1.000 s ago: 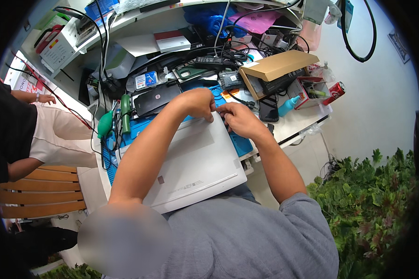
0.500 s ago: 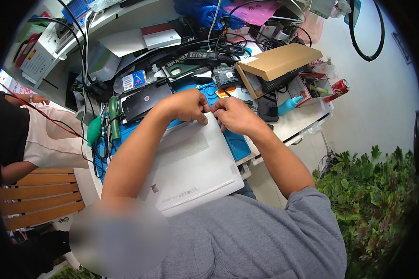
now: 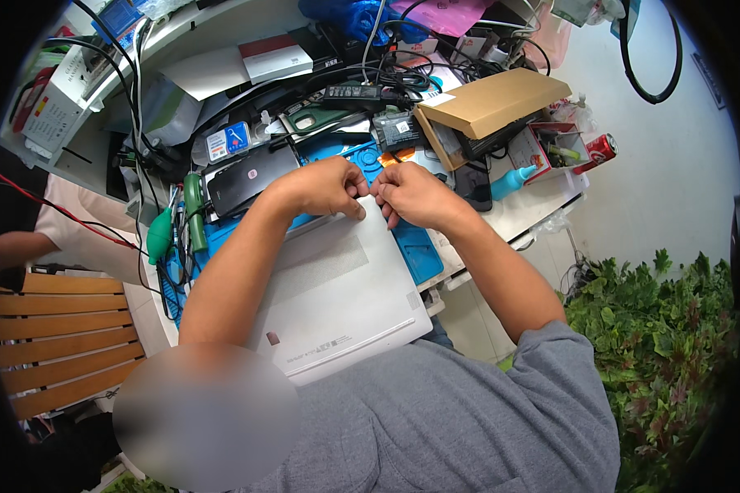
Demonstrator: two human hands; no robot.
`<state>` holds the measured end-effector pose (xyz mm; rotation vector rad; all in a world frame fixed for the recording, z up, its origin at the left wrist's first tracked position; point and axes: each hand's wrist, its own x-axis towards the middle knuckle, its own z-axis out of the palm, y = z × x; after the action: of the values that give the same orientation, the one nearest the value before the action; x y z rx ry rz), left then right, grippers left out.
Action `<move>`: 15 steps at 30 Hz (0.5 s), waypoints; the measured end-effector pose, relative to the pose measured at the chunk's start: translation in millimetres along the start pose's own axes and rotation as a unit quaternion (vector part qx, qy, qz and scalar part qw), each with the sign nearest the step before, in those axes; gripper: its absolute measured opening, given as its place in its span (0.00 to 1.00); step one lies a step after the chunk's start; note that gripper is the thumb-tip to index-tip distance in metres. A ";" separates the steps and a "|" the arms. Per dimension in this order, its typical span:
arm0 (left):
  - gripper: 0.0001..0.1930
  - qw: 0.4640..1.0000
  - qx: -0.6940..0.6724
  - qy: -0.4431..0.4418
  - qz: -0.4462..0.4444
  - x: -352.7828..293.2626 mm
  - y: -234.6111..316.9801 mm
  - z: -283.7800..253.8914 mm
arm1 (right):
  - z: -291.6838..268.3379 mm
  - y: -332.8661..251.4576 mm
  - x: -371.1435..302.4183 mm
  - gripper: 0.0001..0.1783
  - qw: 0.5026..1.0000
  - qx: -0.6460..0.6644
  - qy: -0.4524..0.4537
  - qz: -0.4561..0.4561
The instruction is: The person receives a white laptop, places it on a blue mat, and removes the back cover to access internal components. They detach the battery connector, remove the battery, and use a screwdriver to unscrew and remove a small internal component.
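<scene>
A silver laptop point(image 3: 337, 279) lies upside down, its bottom cover facing up, with its near edge close to my body. Both hands meet at its far right corner. My left hand point(image 3: 337, 191) is closed there, the thumb on the cover and the fingers curled at the far edge. My right hand point(image 3: 411, 195) pinches at that same corner, its fingertips close to the left ones. Whether a small part lies between the fingertips is hidden. Under the laptop spreads a blue work mat point(image 3: 419, 259).
Beyond my hands lie a black phone-like device point(image 3: 252, 179), an open cardboard box point(image 3: 493, 103), tangled cables and a battery-like black block point(image 3: 397, 130). Left are a green air blower point(image 3: 159, 236) and a wooden bench point(image 3: 66, 329); right, a blue bottle point(image 3: 513, 181), a red can point(image 3: 600, 149) and leafy plants point(image 3: 658, 345).
My hands stay at the laptop's corner with only slight finger shifts. The view has moved a little, and the other person at the left has moved partly out of sight.
</scene>
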<state>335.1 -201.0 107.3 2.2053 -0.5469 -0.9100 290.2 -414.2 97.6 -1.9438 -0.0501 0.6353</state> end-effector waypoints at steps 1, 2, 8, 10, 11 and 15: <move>0.21 1.000 -0.003 -0.001 -0.001 -0.3 0.7 0.0 | -0.5 2.0 1.5 0.12 1.000 0.009 -0.003 0.003; 0.21 1.000 -0.007 -0.003 -0.003 -0.1 1.4 0.1 | -0.6 3.9 2.1 0.12 1.000 0.019 -0.006 0.005; 0.21 0.999 0.032 -0.016 0.012 4.5 1.1 -2.5 | 1.1 11.3 2.1 0.14 0.998 0.067 0.010 -0.011; 0.21 1.000 0.017 -0.011 0.020 2.4 -5.0 -3.3 | 4.1 9.6 2.8 0.14 0.997 0.074 0.010 -0.023; 0.22 1.000 0.008 -0.005 0.020 -1.1 -11.1 -4.0 | 7.0 7.7 3.6 0.14 0.997 0.076 0.006 -0.031; 0.22 0.992 0.117 -0.006 0.039 5.8 -1.6 -3.1 | 1.9 7.7 1.0 0.17 0.999 0.014 0.012 -0.032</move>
<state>341.4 -202.0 105.2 2.3696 -0.7735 -0.8548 288.3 -415.8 90.0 -1.9141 -0.0879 0.5680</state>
